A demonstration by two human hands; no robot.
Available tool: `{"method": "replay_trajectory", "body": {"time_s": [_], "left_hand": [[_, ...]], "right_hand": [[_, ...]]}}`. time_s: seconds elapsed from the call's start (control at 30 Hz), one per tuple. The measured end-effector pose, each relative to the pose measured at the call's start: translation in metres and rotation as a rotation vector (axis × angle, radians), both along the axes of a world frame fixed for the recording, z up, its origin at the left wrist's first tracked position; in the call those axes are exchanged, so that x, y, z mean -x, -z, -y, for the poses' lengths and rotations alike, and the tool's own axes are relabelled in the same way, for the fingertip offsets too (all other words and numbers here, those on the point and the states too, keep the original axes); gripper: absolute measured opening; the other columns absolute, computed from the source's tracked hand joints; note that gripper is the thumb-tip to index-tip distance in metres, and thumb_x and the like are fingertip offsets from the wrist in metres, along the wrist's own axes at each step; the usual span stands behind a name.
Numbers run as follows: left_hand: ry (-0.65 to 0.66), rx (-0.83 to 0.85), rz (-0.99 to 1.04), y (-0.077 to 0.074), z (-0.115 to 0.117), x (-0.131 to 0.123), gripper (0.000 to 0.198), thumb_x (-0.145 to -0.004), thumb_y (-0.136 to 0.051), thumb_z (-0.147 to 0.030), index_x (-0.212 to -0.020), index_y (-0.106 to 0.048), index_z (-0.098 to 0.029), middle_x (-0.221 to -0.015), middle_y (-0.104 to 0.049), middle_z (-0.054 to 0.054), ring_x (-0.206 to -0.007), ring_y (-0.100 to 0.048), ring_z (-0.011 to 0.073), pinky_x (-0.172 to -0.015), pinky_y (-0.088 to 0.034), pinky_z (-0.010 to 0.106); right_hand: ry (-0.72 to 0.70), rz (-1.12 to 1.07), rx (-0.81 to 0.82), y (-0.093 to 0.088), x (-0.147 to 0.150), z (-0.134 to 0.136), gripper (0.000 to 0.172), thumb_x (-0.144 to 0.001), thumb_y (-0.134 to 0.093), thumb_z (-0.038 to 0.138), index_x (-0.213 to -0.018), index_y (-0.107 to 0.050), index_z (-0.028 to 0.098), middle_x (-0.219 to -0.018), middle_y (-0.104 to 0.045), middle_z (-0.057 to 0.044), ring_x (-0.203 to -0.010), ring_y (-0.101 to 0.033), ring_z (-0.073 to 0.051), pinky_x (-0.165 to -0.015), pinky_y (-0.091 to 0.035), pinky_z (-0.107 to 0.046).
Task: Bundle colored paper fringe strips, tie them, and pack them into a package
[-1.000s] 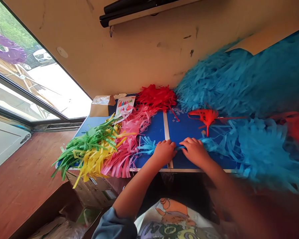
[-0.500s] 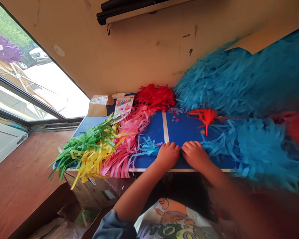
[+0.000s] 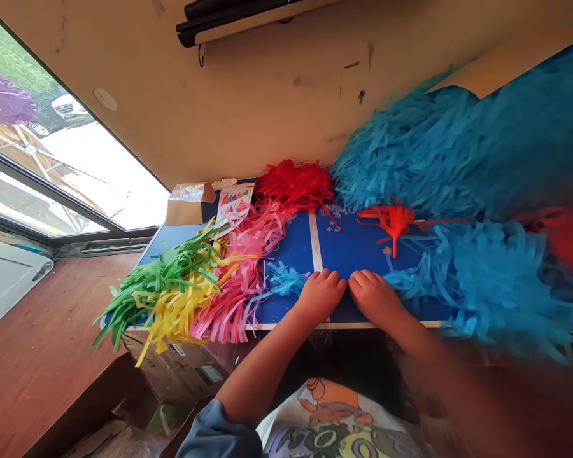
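Note:
My left hand [image 3: 321,296] and my right hand [image 3: 375,298] are side by side at the front of the blue table [image 3: 363,245], both closed with fingers curled down. Blue fringed tissue paper [image 3: 286,280] sticks out left of my left hand, and more blue strips spread out beyond my right hand. The part between the hands is hidden by the fingers. A large blue tissue tassel [image 3: 494,280] lies to the right. Beyond my right hand is a small red tassel [image 3: 394,222] with a thin twisted length.
Green [image 3: 167,273], yellow [image 3: 179,312] and pink tassels [image 3: 243,261] overlap at left, with a red tassel [image 3: 293,183] behind. A big blue tissue heap [image 3: 439,146] fills the back right. A brown paper packet [image 3: 186,207] stands near the window. Cardboard boxes [image 3: 172,369] are below.
My hands stay closed in nearly the same place. The blue fringe by my left hand has shifted and bunched slightly. The view has tilted a little.

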State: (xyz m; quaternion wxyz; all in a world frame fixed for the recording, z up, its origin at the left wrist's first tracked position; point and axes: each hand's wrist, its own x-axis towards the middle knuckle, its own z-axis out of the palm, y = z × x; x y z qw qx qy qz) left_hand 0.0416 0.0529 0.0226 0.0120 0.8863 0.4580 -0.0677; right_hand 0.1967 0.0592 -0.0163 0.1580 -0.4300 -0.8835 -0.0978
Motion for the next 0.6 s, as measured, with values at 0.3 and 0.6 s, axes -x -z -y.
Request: {"method": "replay_trajectory", "body": {"time_s": [0.3,0.6], "left_hand": [[-0.071,0.109,-0.023,-0.004,0.001,0.008,0.018,-0.086,-0.041,-0.007,-0.096,-0.055,-0.013,-0.098,-0.056,0.011,-0.091,-0.055,0.0216,-0.071,-0.048,0.030],[-0.144,0.105,-0.034,0.000,0.000,0.020,0.023,-0.087,-0.037,-0.008,-0.098,-0.057,-0.015,-0.101,-0.054,0.012,-0.092,-0.052,0.0229,-0.077,-0.046,0.034]], "right_hand": [[0.005,-0.093,0.068,-0.002,-0.018,-0.001,0.023,-0.088,-0.047,0.020,-0.071,-0.062,0.019,-0.073,-0.060,-0.003,-0.073,-0.048,-0.017,-0.065,-0.026,-0.029],[0.154,-0.140,0.166,0.000,-0.040,0.001,0.021,-0.086,-0.049,0.019,-0.069,-0.061,0.020,-0.078,-0.061,-0.002,-0.077,-0.049,-0.017,-0.068,-0.028,-0.029]]}}
